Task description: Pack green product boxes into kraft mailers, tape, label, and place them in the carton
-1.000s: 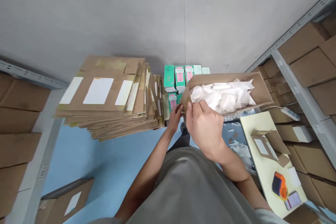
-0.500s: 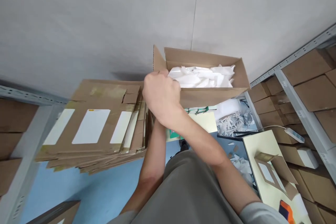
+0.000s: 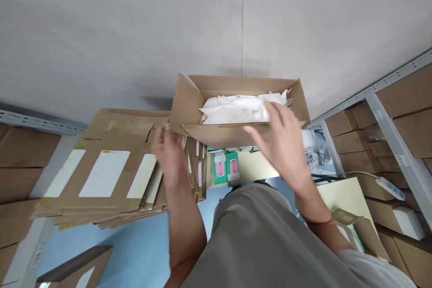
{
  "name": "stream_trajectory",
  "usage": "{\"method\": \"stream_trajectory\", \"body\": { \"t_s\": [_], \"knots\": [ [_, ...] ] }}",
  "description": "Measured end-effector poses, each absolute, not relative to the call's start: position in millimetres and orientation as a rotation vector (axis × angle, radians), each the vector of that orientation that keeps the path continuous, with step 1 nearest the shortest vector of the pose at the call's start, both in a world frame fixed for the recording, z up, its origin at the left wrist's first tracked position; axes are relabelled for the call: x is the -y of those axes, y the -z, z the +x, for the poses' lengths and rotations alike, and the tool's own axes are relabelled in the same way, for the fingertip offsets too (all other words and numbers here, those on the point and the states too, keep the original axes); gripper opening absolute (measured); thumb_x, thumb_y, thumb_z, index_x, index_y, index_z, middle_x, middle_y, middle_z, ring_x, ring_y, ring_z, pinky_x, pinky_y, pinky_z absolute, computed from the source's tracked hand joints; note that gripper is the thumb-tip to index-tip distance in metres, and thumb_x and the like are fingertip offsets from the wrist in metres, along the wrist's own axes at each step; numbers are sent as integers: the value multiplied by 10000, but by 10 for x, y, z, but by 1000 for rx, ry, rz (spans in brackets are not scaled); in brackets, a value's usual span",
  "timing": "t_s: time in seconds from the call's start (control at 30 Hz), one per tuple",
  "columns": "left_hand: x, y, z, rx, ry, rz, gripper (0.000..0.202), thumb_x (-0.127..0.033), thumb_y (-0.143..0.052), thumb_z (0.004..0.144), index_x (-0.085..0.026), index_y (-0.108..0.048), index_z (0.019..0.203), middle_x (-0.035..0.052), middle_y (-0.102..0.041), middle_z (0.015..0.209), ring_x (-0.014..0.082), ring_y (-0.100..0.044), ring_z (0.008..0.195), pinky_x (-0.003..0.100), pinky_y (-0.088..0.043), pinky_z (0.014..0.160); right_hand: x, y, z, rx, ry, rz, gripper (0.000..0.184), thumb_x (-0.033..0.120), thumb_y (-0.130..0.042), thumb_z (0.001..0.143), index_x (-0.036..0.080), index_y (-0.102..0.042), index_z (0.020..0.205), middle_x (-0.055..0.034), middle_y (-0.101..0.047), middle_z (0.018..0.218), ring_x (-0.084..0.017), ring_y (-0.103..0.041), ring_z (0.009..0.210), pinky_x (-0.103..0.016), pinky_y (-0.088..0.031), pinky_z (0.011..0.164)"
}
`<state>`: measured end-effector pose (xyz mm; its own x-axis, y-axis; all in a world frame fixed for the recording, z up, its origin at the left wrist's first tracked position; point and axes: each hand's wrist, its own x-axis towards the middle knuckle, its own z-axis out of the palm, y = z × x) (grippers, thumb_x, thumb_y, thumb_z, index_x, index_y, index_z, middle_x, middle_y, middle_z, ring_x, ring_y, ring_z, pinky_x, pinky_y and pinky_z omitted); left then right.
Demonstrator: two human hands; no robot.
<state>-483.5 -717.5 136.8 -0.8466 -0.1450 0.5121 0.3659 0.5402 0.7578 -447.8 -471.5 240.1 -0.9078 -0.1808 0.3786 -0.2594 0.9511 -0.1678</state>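
An open cardboard box (image 3: 229,134) stands against the wall, holding crumpled white packing material (image 3: 232,110). At its left end, my left hand (image 3: 170,155) is curled against the lower corner of the raised side flap, fingertips blurred and partly hidden. Over the right part of the box's front edge, my right hand (image 3: 283,146) has its thumb and fingers spread, holding nothing. Its fingertips overlap the white packing in view; whether they touch it I cannot tell. Beside my left hand lies a stack of flattened cardboard boxes (image 3: 104,173) with white labels.
Below the box, green cartons with pink pictures (image 3: 220,167) lie on a cream tabletop (image 3: 256,164). On the right are a small open carton (image 3: 367,234), a white power strip (image 3: 390,188) and shelves of brown boxes (image 3: 357,157). Another carton (image 3: 81,265) sits low at left.
My hands, together at the box's left end before, have parted: the right moved right over the front edge, the left went slightly left. The left side flap leans further outward. The view has shifted.
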Motion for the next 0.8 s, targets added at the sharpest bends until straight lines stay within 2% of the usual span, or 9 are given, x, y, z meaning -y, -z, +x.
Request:
{"method": "stream_trajectory", "body": {
  "t_s": [0.07, 0.13, 0.23, 0.37, 0.47, 0.53, 0.67, 0.73, 0.8],
  "knots": [
    [7205, -1390, -4801, 1964, 1184, 86, 398, -452, -434, 1228, -219, -672, 1446, 79, -778, 1380, 257, -761, 1181, 488, -663, 1031, 4289, -2248, -4447, 2730, -284, 244, 545, 493, -530, 1186, 184, -593, 1631, -219, -701, 1518, -366, -641, 1423, -571, -557, 1171],
    [7147, -1539, -4725, 1827, 999, 124, 407, -486, -590, 1165, -198, -693, 1434, 117, -771, 1401, 295, -761, 1260, 512, -650, 1068, 4063, -2081, -4418, 2724, -274, 259, 454, 389, -554, 1173, 205, -642, 1579, -204, -730, 1490, -359, -650, 1417, -572, -539, 1174],
    [6929, -1777, -4628, 2152, 817, -229, 364, -476, -687, 1103, -236, -743, 1371, 115, -811, 1369, 324, -761, 1320, 544, -619, 1136, 3978, -1908, -4339, 2698, -265, 333, 342, 281, -593, 1149, 229, -731, 1457, -169, -797, 1407, -326, -691, 1376, -520, -497, 1182],
    [6706, -1768, -4493, 2459, 788, -449, 146, -445, -779, 1043, -315, -811, 1101, 47, -876, 1101, 320, -825, 1150, 550, -603, 1102, 3955, -1833, -4186, 2669, -260, 378, 249, 235, -653, 1128, 266, -796, 1329, -113, -857, 1297, -276, -753, 1274, -439, -483, 1124],
    [6710, -1655, -4331, 2424, 781, -479, 69, -369, -825, 1016, -327, -821, 1072, 27, -880, 1035, 304, -840, 1073, 531, -597, 1068, 3897, -1860, -4062, 2667, -258, 446, 248, 200, -695, 1108, 271, -805, 1320, -94, -868, 1279, -250, -776, 1221, -405, -491, 1080],
    [6748, -1620, -4232, 2399, 759, -501, 89, -339, -838, 1005, -334, -829, 1093, 21, -883, 1040, 296, -843, 1063, 519, -593, 1063, 3848, -1953, -4011, 2672, -267, 511, 239, 208, -701, 1111, 264, -807, 1318, -91, -870, 1263, -243, -786, 1178, -396, -508, 1048],
    [6794, -1625, -4149, 2442, 733, -498, 63, -344, -815, 1016, -343, -840, 1074, 16, -886, 1033, 299, -846, 1053, 524, -595, 1050, 3766, -2354, -4182, 2811, -309, 628, 248, 331, -641, 1153, 261, -806, 1324, -109, -857, 1241, -275, -788, 1094, -413, -574, 939],
    [6797, -1633, -4157, 2446, 741, -513, 71, -341, -808, 1017, -346, -843, 1079, 13, -887, 1027, 297, -850, 1046, 524, -597, 1047, 3781, -2559, -4444, 2927, -268, 691, 304, 369, -628, 1155, 241, -783, 1384, -142, -832, 1300, -300, -784, 1094, -411, -597, 874],
    [6793, -1637, -4173, 2436, 754, -529, 82, -334, -806, 1016, -346, -846, 1087, 13, -889, 1031, 290, -851, 1037, 518, -597, 1051, 3863, -2651, -4777, 3039, -142, 794, 368, 371, -703, 1114, 218, -746, 1445, -164, -799, 1372, -302, -788, 1062, -384, -588, 819]
  ]
}}
